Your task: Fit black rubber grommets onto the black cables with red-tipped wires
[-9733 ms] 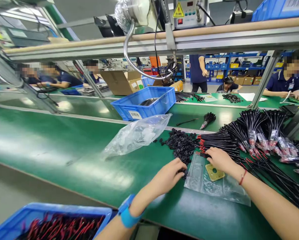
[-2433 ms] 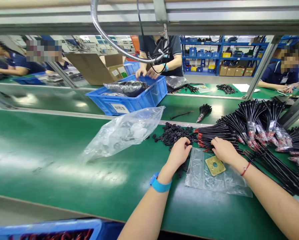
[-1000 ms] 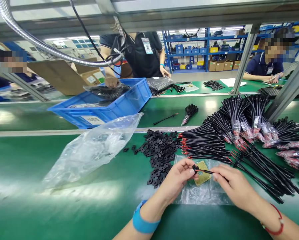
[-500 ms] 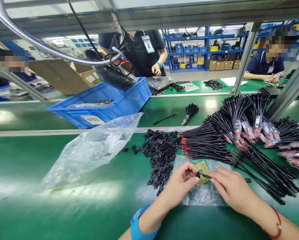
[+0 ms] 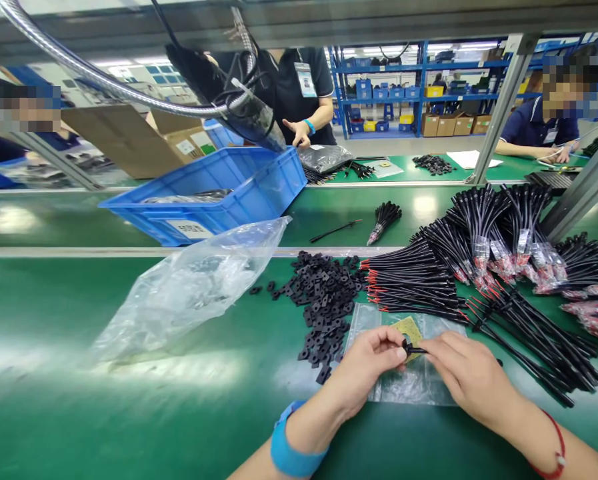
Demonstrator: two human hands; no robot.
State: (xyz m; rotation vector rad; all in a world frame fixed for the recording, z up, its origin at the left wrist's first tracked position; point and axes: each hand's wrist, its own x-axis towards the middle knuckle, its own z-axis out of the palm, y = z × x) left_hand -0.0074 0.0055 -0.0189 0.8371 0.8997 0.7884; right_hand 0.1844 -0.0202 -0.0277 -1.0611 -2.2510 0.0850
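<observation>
Between finger and thumb, my left hand (image 5: 373,363) pinches a small black rubber piece (image 5: 407,347). My right hand (image 5: 469,370) grips a short black cable (image 5: 419,351), whose end is at the piece; whether it passes right through is hidden by the fingers. Beneath both hands lie a yellow square pad (image 5: 407,328) and a clear plastic bag (image 5: 389,390). A heap of similar black pieces (image 5: 323,300) spreads to the left of my left hand. Just beyond, black cables with red wire ends (image 5: 411,280) lie in a row, and more loose cables (image 5: 533,343) rest beside my right hand.
Taped cable bundles (image 5: 483,233) pile up at the right. A crumpled clear bag (image 5: 193,287) lies left of the heap, in front of a blue bin (image 5: 203,200). A metal post (image 5: 501,113) and hanging hose (image 5: 119,93) frame the bench. Co-workers sit or stand opposite.
The cable end and the black piece have come together; a red tip showed between them before. Both hands shifted slightly right in view. Across the bench, a co-worker's hand has opened and moved left.
</observation>
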